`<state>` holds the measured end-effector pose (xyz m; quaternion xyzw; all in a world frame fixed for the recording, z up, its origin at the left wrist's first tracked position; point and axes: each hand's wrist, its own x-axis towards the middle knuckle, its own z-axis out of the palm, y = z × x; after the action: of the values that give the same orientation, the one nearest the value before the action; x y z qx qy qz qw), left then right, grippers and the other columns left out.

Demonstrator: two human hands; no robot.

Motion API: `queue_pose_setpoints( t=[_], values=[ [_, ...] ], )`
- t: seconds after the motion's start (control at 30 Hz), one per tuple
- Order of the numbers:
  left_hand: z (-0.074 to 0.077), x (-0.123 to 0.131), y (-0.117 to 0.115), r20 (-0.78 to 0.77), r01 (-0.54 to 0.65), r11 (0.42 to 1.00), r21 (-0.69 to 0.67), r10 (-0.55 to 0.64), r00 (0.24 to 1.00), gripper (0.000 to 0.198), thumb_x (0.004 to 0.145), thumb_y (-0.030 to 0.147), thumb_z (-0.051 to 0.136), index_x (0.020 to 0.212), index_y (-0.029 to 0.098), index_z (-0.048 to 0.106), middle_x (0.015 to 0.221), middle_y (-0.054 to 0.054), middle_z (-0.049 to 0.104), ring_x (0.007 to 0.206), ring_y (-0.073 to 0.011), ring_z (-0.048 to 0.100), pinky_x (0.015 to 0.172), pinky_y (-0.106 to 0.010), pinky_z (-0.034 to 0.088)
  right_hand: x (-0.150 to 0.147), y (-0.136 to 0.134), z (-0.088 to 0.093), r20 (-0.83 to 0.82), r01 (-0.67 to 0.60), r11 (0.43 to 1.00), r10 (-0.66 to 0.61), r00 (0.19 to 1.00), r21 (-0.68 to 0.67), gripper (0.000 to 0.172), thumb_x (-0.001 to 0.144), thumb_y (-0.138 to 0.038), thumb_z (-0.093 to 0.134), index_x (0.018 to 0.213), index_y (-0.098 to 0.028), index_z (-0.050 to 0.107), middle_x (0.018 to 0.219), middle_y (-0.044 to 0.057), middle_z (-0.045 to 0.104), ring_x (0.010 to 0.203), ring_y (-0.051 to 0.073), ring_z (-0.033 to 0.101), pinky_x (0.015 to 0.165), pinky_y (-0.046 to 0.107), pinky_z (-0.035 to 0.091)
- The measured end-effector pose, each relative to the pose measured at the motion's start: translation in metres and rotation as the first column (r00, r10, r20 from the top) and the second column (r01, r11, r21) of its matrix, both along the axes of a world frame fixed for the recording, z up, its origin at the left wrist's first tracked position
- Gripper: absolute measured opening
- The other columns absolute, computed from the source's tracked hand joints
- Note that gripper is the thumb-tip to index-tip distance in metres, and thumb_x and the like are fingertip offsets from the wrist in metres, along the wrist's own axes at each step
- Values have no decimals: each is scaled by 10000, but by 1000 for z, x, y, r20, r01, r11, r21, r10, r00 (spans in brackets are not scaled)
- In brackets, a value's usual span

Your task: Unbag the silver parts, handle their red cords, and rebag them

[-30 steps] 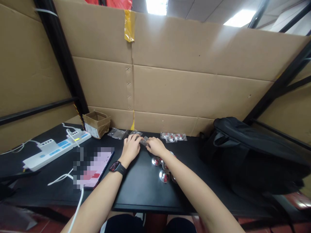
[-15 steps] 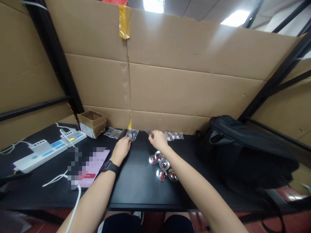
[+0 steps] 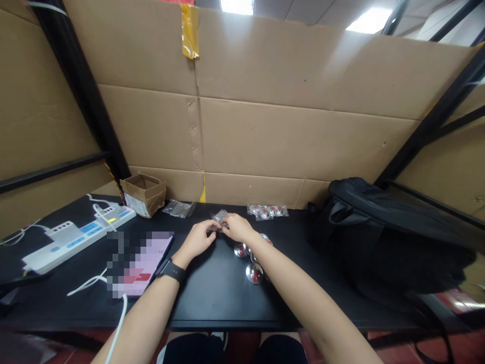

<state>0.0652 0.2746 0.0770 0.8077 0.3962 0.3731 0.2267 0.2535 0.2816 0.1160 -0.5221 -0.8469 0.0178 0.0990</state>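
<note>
Clear, crinkled plastic makes up the small packet (image 3: 219, 216) at twelve o'clock of the meeting fingertips. The left hand (image 3: 200, 238) curls in beside it, its hold too small to tell; the right hand (image 3: 238, 227) pinches the near edge. Silver discs (image 3: 254, 273) with red centres lie loose between four and five o'clock of it, partly hidden by the right forearm (image 3: 303, 283); bagged discs (image 3: 267, 212) sit at three. Around these: a white power strip (image 3: 78, 236) towards nine, an open carton (image 3: 153, 200) nearer ten, a phone (image 3: 151, 259) at eight, flat plastic bags (image 3: 179, 208) past nine, a bulky black bag (image 3: 394, 237) between three and four. Beneath runs a black table (image 3: 212, 298); at twelve rises a cardboard wall (image 3: 250, 136).
</note>
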Motion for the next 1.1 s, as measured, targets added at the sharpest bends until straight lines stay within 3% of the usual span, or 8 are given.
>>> queue_pose_setpoints(
  t=[0.23, 0.33, 0.43, 0.57, 0.67, 0.93, 1.03, 1.1],
  values=[
    [-17, -2, 15, 255, -201, 967, -158, 237, 937, 364, 762, 65, 486, 1094, 209, 446, 1252, -110, 475, 941, -178, 694, 899, -408, 592, 2, 4, -6, -66, -150, 988, 148, 987, -30, 355, 793, -298, 693, 1142, -232, 706, 1168, 71, 664, 1056, 241, 601, 914, 326, 471],
    [-19, -1, 17, 238, -240, 957, -161, 274, 932, 436, 783, 71, 486, 1194, 198, 411, 1315, -146, 416, 938, -177, 681, 896, -411, 591, -5, 2, -7, -53, -106, 994, 106, 993, -2, 378, 804, -401, 700, 1133, -215, 698, 1178, 87, 662, 1050, 250, 599, 906, 340, 472],
    [-11, -1, 12, 110, -349, 936, -49, 352, 929, 469, 793, 103, 515, 1244, 178, 412, 1288, -153, 449, 1052, -232, 635, 938, -428, 557, -11, 4, -7, -34, -26, 1000, 25, 999, -12, 239, 857, -321, 635, 1058, -219, 715, 1123, 85, 693, 1053, 235, 620, 882, 310, 469],
    [6, -5, 3, -101, -660, 726, 194, 684, 723, 494, 808, 206, 576, 1283, 134, 458, 1304, -212, 471, 1257, -387, 471, 1026, -564, 433, -4, 17, 2, -38, 31, 998, -33, 999, -50, 165, 847, -206, 599, 939, -221, 736, 976, 70, 738, 954, 212, 674, 803, 272, 476],
    [10, -10, 8, -202, -741, 615, 269, 789, 581, 506, 828, 273, 587, 1314, 158, 507, 1461, -237, 382, 1326, -445, 379, 1029, -610, 376, 12, 30, 13, -69, 74, 996, -77, 995, -49, 172, 840, -193, 606, 944, -216, 742, 933, 62, 752, 903, 203, 693, 780, 261, 483],
    [-1, -16, 22, -470, -599, 787, 147, 588, 658, 483, 917, 309, 455, 1360, 142, 551, 1478, -201, 493, 1334, -391, 447, 1035, -607, 374, 50, 34, 27, -195, 144, 990, -142, 970, -6, 186, 860, -194, 602, 966, -206, 754, 967, 55, 767, 924, 190, 700, 838, 250, 485],
    [-2, -20, 6, -509, -312, 944, 111, 324, 798, 460, 911, 278, 475, 1352, 200, 583, 1497, -144, 499, 1348, -308, 485, 1072, -500, 400, 57, 29, 32, -295, 172, 984, -150, 944, 49, 191, 879, -204, 594, 994, -188, 746, 990, 63, 766, 893, 185, 694, 834, 257, 486],
    [-3, -21, -11, -519, -111, 991, 68, 130, 845, 465, 888, 244, 508, 1344, 252, 602, 1485, -101, 523, 1362, -266, 484, 1089, -446, 401, 58, 25, 36, -368, 140, 986, -98, 925, 89, 181, 879, -201, 598, 983, -181, 745, 966, 54, 765, 853, 174, 685, 814, 254, 486]
  ],
)
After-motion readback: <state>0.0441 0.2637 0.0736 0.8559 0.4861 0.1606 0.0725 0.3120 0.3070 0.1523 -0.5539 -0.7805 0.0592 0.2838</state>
